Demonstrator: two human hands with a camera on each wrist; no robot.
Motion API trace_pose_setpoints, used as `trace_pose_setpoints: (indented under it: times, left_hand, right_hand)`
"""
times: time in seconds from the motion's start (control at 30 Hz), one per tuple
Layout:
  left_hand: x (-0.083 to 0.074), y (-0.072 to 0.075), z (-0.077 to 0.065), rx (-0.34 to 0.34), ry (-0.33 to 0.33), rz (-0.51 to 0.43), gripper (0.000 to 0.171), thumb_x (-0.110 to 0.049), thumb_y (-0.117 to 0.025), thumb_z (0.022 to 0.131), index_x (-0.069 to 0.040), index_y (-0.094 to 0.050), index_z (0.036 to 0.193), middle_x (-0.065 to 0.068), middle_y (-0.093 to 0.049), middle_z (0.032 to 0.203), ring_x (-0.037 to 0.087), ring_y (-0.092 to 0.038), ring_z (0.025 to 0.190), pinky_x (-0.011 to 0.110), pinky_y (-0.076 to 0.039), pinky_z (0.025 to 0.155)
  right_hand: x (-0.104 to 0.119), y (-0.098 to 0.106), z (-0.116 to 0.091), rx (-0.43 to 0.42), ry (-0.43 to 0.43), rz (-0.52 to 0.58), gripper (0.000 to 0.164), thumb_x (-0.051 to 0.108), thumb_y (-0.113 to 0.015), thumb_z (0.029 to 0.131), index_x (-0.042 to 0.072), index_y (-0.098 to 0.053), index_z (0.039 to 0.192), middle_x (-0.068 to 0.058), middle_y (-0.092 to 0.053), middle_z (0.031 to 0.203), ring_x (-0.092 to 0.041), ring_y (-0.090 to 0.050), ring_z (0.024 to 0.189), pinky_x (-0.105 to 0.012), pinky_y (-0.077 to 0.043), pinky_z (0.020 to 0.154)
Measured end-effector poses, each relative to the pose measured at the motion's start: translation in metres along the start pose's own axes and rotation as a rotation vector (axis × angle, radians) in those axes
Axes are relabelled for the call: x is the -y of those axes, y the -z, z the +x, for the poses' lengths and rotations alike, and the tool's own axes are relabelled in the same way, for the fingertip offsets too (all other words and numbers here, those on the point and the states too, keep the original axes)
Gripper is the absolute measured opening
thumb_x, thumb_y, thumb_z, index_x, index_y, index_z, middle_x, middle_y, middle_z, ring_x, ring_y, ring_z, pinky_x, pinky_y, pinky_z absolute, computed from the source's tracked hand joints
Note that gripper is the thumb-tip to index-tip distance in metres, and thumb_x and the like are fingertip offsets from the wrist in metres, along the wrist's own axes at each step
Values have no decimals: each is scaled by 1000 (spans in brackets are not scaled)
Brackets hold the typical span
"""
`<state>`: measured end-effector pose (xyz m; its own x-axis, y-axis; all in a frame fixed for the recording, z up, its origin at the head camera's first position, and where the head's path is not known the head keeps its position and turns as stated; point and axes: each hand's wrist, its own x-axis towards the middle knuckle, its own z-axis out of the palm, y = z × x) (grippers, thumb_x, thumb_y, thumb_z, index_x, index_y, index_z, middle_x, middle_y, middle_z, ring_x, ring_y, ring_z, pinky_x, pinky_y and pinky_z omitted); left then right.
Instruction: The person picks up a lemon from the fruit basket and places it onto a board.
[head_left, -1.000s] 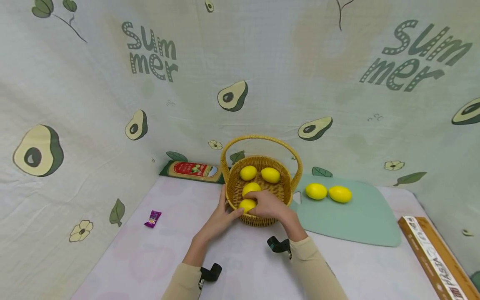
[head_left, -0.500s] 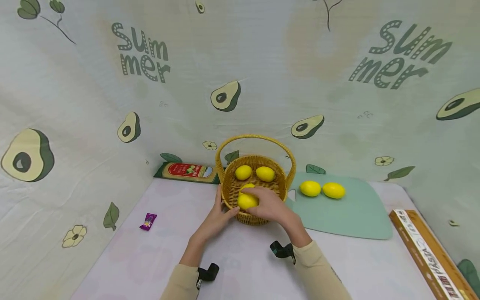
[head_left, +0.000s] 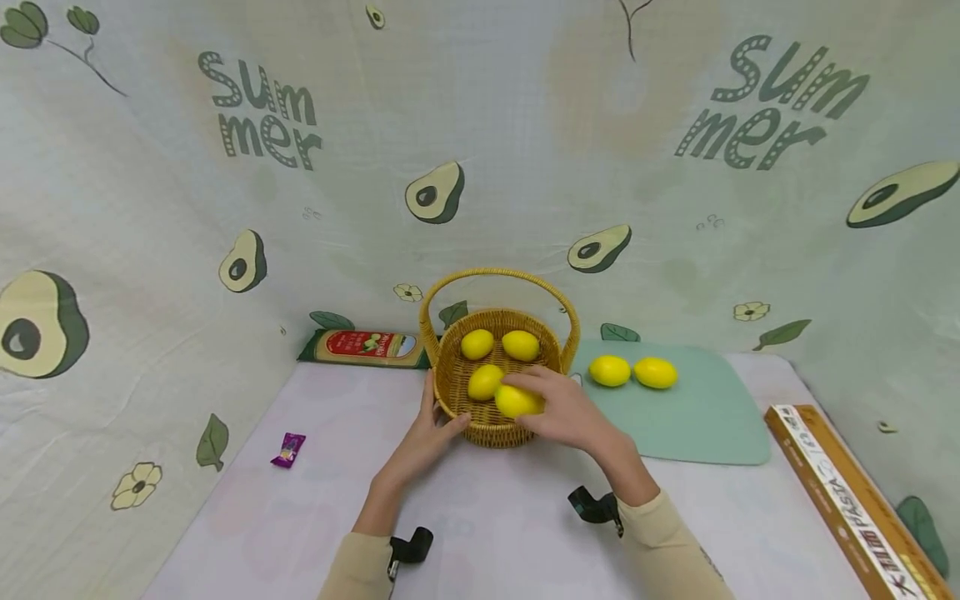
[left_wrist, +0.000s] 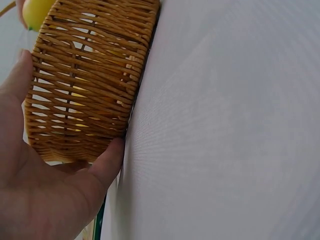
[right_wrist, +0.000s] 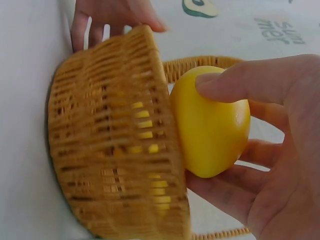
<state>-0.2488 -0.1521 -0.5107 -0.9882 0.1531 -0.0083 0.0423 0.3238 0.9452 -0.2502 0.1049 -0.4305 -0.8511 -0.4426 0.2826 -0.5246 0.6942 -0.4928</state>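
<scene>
A round wicker basket point(head_left: 498, 433) with a tall handle stands on the table. My left hand point(head_left: 417, 442) holds its left side, with the thumb at the rim and other fingers low on the wall. In the right wrist view my right hand point(right_wrist: 295, 125) grips a yellow lemon point(right_wrist: 210, 130) between thumb and fingers at the basket's rim. Three more lemons lie inside: one back left point(head_left: 477, 344), one back right point(head_left: 521, 345) and one nearer the middle point(head_left: 486, 382). The left wrist view shows the woven wall from outside.
Two lemons point(head_left: 656, 372) lie on a pale green cutting board point(head_left: 697, 425) right of the basket. A long pasta box point(head_left: 847, 500) sits at the far right. A green-and-gold packet point(head_left: 367, 347) lies at the back left, a small purple sweet point(head_left: 288, 450) nearer.
My right hand has lifted a lemon from the basket's front and moved right with it, leaving the middle lemon in fuller view. My left hand keeps its place on the basket. The head view has shifted.
</scene>
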Motion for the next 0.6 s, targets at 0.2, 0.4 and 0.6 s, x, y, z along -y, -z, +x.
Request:
trace_pose_setpoints:
  times: [0.2,0.4,0.6]
  left_hand:
    - [1,-1,2,-1,7,11,98,-43,-65,84,-52,17,138,-6,3,157,36,-20,141,59,-26,107]
    - [1,0,3,-6,-11,21,96,-42,-63,85,-53,17,137,-6,4,157,36,-19,141,60,-26,107]
    - [-2,0,5,16,10,16,97,-43,-63,85,-54,18,136,-7,8,156,37,-17,142,58,-24,109]
  right_hand:
    - [-11,13,-14,-17,18,28,51,28,-70,76,34,-57,125,10,-57,120,-12,-55,104,-38,-47,86]
    - [-21,28,-25,-25,-23,34,53,25,-71,75,35,-57,124,11,-57,119,-11,-54,103,-37,-48,87]
    - [-37,39,-32,11,-95,20,52,24,-69,75,33,-57,125,8,-57,119,-12,-54,101,-38,-47,87]
